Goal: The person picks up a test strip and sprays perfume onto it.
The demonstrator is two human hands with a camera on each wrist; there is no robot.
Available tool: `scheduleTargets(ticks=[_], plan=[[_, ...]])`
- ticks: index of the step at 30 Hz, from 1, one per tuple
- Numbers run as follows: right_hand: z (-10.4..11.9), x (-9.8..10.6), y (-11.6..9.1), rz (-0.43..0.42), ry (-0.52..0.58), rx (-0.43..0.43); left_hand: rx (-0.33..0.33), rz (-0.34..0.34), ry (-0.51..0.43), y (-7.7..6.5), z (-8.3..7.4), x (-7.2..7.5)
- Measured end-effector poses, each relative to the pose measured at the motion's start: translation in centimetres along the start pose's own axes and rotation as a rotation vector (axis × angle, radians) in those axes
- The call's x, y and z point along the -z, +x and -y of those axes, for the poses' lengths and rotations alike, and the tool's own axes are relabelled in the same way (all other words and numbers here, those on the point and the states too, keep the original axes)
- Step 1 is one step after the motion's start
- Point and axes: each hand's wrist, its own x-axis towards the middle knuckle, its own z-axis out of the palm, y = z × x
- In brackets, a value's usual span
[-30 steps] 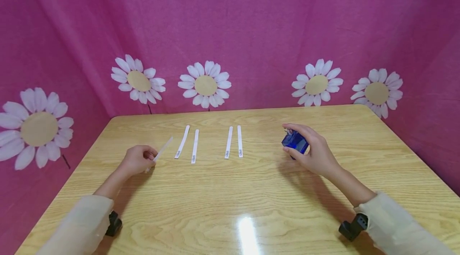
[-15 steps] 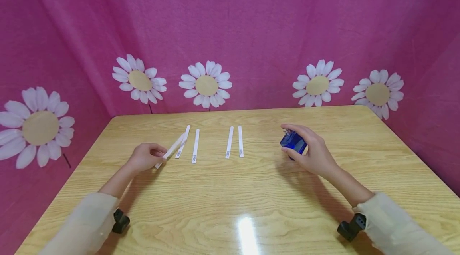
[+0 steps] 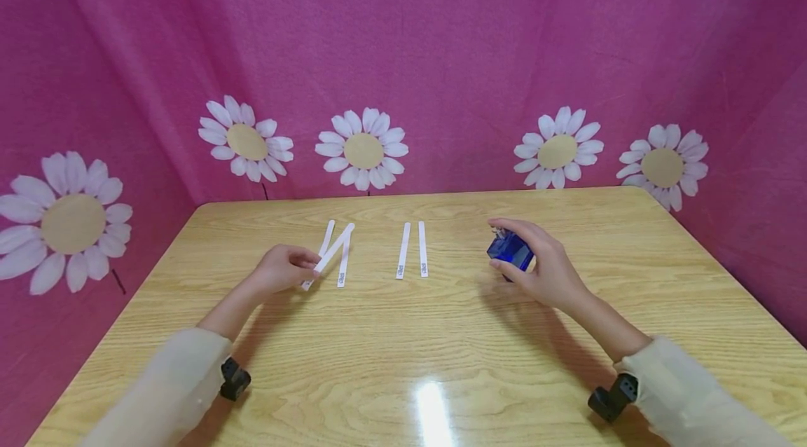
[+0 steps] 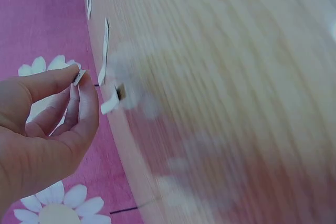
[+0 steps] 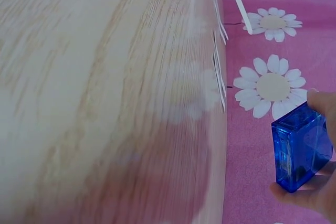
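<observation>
Between its thumb and fingers, my left hand [image 3: 284, 270] pinches a white paper test strip [image 3: 334, 249] near its lower end. The strip slants up to the right, overlapping two strips on the table in the head view. The left wrist view catches its printed end [image 4: 79, 78] at the fingertips. My right hand [image 3: 550, 263] grips a blue glass perfume bottle [image 3: 512, 249], one finger at its spray top and the thumb on the near side. Seen from the right wrist, the bottle [image 5: 299, 145] is held clear of the table, its spray top hidden.
On the wooden table [image 3: 378, 342] lie two pairs of white strips: a left strip [image 3: 329, 231] with its neighbour [image 3: 343, 270], and a right pair with one strip [image 3: 403, 251] beside another strip [image 3: 423, 249]. A pink curtain [image 3: 441, 69] with daisies hangs behind.
My left hand has moved right with its strip, from left of the strips to over the left pair. The right hand with the bottle has shifted slightly left.
</observation>
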Motion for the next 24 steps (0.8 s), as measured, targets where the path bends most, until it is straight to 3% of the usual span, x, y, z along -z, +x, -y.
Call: scheduleTargets(ticks=[8,18,24], plan=[[0.0,-0.5,0.3,0.002,0.011,0.002,-0.006,0.051,-0.081,0.7,-1.4,-1.3],[0.2,-1.1,0.7,0.014,0.039,0.007,-0.056,0.086,-0.081,1.7,-1.9,-2.6],[0.1,-1.4,0.9,0.022,0.045,0.020,-0.052,0.113,-0.097,2.1,-2.5,-3.2]])
